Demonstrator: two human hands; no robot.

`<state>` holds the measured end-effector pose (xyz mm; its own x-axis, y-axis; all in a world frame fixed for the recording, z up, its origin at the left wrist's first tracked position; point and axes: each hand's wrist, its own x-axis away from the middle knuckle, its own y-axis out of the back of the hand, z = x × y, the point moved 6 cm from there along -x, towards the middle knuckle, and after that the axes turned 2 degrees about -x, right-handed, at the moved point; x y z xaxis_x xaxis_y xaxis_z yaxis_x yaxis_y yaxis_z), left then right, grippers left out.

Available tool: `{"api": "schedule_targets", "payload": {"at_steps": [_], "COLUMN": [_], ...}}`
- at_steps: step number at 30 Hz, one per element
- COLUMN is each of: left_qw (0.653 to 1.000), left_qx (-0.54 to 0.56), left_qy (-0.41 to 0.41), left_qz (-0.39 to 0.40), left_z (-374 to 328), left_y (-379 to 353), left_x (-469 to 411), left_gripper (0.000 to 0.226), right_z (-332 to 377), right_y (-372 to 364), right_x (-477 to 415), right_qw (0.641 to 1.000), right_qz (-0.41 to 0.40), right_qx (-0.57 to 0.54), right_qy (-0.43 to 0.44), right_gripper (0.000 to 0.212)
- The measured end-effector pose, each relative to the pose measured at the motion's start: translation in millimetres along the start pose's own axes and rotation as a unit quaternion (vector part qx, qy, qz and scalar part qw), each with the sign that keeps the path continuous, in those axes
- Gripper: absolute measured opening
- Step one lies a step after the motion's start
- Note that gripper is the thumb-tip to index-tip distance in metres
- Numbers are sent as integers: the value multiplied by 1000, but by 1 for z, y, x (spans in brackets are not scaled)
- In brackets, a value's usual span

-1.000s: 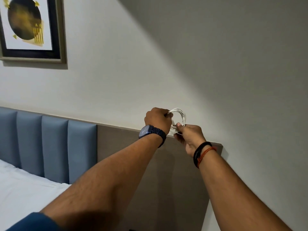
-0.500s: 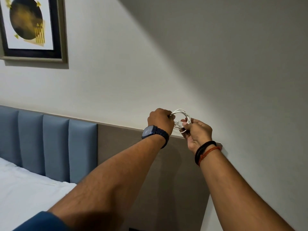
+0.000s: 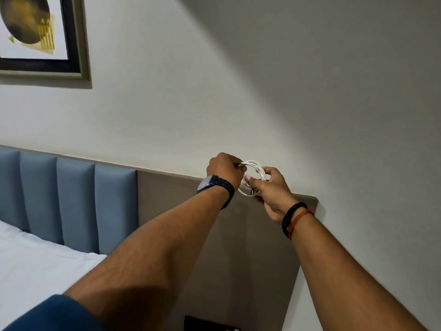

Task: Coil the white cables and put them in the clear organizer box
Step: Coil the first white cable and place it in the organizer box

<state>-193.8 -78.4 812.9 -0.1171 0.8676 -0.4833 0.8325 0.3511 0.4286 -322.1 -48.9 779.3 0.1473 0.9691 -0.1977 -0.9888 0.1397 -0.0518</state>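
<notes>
A white cable (image 3: 253, 166) is wound into a small coil, held up in front of the wall at arm's length. My left hand (image 3: 224, 169), with a dark watch on the wrist, grips the coil's left side with curled fingers. My right hand (image 3: 272, 192), with black and orange bands on the wrist, pinches the coil's right and lower loops between thumb and fingers. The clear organizer box is not in view.
A grey wooden headboard panel (image 3: 181, 211) runs behind my arms, with blue padded panels (image 3: 76, 201) to its left. White bedding (image 3: 35, 263) lies at lower left. A framed picture (image 3: 40, 37) hangs at upper left. A dark object (image 3: 202, 324) shows at the bottom edge.
My right hand has shifted its grip round the coil, thumb now over the lower loops. Both hands stay at about the same height, and the view has moved slightly.
</notes>
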Motion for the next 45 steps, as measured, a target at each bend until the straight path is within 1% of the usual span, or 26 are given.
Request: {"api": "schedule_targets", "payload": {"at_steps": [2,5,8,11,14,15,18,21,25,28,30,32,35,38,40,43,45], "left_qw": [1000,999,997,991,978,971,942,917,852,824,806,791,801,810,820,851,863], "left_qx": [-15,-18,5,30,35,38,60,30,61,75,83,78,28,-40,-63,-118,-145], "left_qy": [1,26,67,103,159,187,277,330,437,479,511,533,514,460,428,362,328], "left_qz": [12,33,49,85,128,145,182,223,282,293,289,288,305,363,374,362,355], "left_z": [8,32,61,91,137,157,223,292,393,464,510,547,594,621,629,625,620], "left_y": [-6,-22,-45,-77,-120,-137,-182,-224,-301,-358,-395,-426,-471,-504,-521,-531,-530], "left_x": [3,10,22,43,79,94,144,198,279,332,364,388,410,421,424,416,413], "left_gripper": [8,8,7,14,20,21,19,15,7,12,12,14,13,16,16,16,15], "right_z": [-8,-27,-55,-94,-153,-177,-256,-345,-482,-581,-646,-700,-770,-812,-828,-835,-834], "right_y": [2,13,27,47,71,79,95,109,129,147,160,170,183,194,198,202,200], "right_x": [1,0,1,4,12,17,33,58,90,108,116,122,127,132,131,125,124], "right_qw": [999,995,994,994,987,984,970,951,925,907,894,883,870,852,844,833,825], "right_qz": [7,0,-2,-25,-47,-46,-42,-54,-81,-114,-138,-145,-155,-169,-183,-213,-202], "right_qx": [51,104,109,94,110,122,151,190,214,238,243,251,257,277,293,315,349], "right_qy": [0,-3,-24,-57,-106,-124,-185,-236,-302,-329,-349,-368,-392,-412,-410,-403,-396], "right_gripper": [31,31,33,28,24,24,31,27,19,13,21,24,25,20,16,14,14]}}
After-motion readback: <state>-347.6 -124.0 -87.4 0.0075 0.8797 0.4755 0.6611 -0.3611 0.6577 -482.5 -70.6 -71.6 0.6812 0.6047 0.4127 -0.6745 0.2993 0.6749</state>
